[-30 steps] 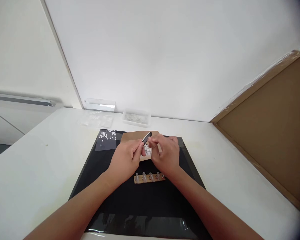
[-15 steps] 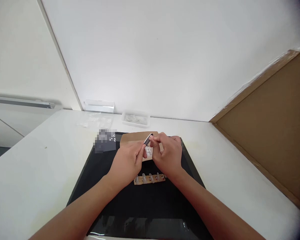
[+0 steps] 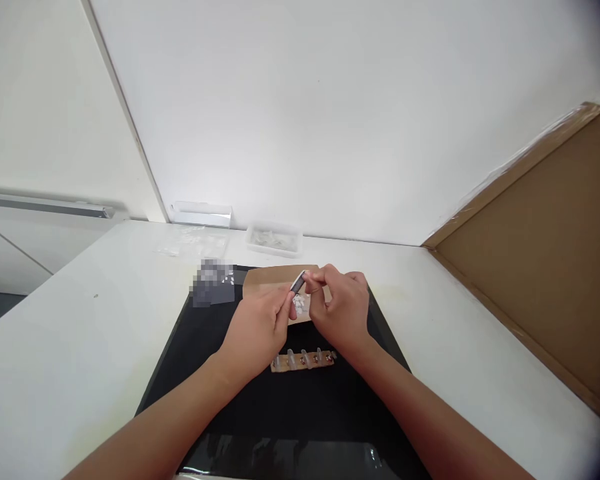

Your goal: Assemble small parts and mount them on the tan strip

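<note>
A small dark piece with a white edge (image 3: 298,283) is held tilted between both hands. My left hand (image 3: 260,323) pinches its lower end, and the fingers of my right hand (image 3: 337,300) are closed at its upper end. Behind and below the hands lies a brown paper sheet (image 3: 263,275) with small white pieces (image 3: 300,305) on it. Nearer me, a wooden strip (image 3: 303,361) bearing several clear upright parts and small metallic pieces rests on the black mat (image 3: 280,407).
At the back stand a clear tray of small pieces (image 3: 274,240) and a clear box (image 3: 203,215). Plastic bags (image 3: 193,241) lie beside them. A dark packet (image 3: 215,293) sits at the mat's back left corner. A cardboard panel (image 3: 535,253) stands at the right.
The view has shifted slightly, moving the whole scene a little to the right. Both hands keep hold of the small piece, which looks slightly turned, with more of its dark face showing.
</note>
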`<state>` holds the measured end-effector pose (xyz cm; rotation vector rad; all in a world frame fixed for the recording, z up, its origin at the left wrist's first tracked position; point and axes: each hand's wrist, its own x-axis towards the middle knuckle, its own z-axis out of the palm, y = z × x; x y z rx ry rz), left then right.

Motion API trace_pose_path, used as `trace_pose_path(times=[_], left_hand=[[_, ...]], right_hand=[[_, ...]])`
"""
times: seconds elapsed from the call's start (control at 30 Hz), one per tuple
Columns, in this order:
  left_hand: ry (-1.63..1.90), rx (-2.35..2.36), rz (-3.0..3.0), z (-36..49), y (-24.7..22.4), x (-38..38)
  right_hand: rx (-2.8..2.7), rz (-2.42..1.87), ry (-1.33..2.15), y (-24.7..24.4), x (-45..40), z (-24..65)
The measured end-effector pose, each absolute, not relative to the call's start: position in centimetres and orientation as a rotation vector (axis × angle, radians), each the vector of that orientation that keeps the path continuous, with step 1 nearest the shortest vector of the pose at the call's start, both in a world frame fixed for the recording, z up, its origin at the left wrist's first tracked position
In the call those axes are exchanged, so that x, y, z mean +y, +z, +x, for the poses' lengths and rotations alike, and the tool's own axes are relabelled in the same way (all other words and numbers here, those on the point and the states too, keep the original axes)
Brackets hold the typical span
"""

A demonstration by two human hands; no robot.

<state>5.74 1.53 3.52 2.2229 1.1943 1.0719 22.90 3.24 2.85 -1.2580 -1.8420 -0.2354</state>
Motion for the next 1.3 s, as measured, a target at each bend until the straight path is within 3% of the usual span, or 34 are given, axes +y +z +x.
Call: trace_pose_path(times=[0.73,0.9,1.13,1.3], left_hand=[[1.064,1.251,2.232,5.7,3.6,1.5],[1.096,1.230,2.220,5.5,4.0,1.5],[1.154,1.263,2.219,5.6,3.8,1.5],[1.155,1.294,2.208,5.6,3.4,1.7]], right_hand=[[-1.914,-1.274,-0.166,2.8,3.2,23.1],[-1.902,-1.219,0.011,3.0,2.9,23.3],[-1.539,-1.071,0.800,3.3,1.9,23.3],[-1.424,-1.005,1.000,3.2,2.1,23.6]])
